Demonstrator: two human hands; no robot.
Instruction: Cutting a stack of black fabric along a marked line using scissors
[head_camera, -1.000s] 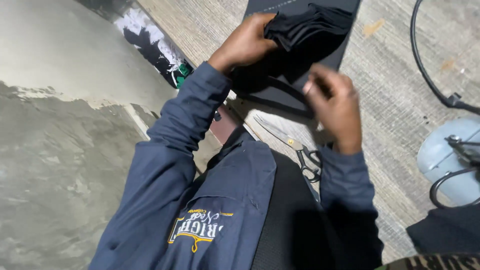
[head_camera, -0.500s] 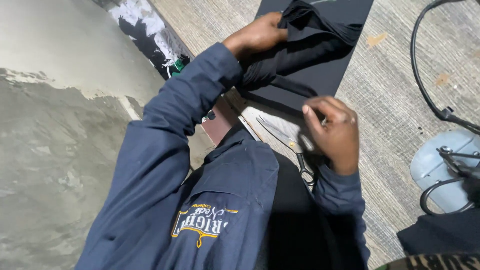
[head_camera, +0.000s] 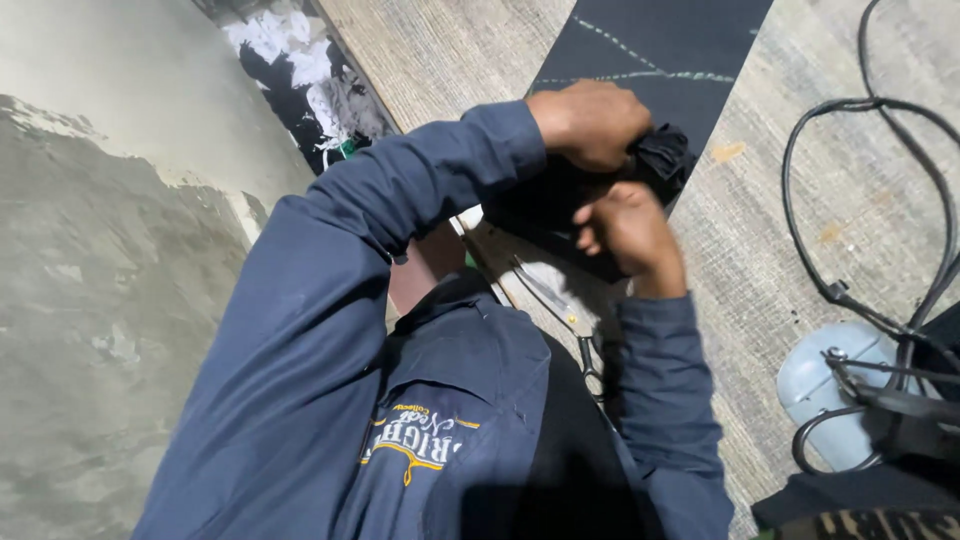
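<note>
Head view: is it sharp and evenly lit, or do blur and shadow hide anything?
Head view: mostly sharp, lit evenly across the woven table surface; the bunched black cloth under the left hand and right hand loses its folds in darkness; deep shadow at the bottom edge.

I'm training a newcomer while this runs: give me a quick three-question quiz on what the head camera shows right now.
1. True or false: both hands grip the bunched black fabric.
2. What tool lies on the table near the right hand? A) scissors B) ruler C) hammer
3. What marks the flat dark cloth beyond the left hand?

Key: 1 true. 2 A, the scissors. 3 pale chalk-like lines.
</note>
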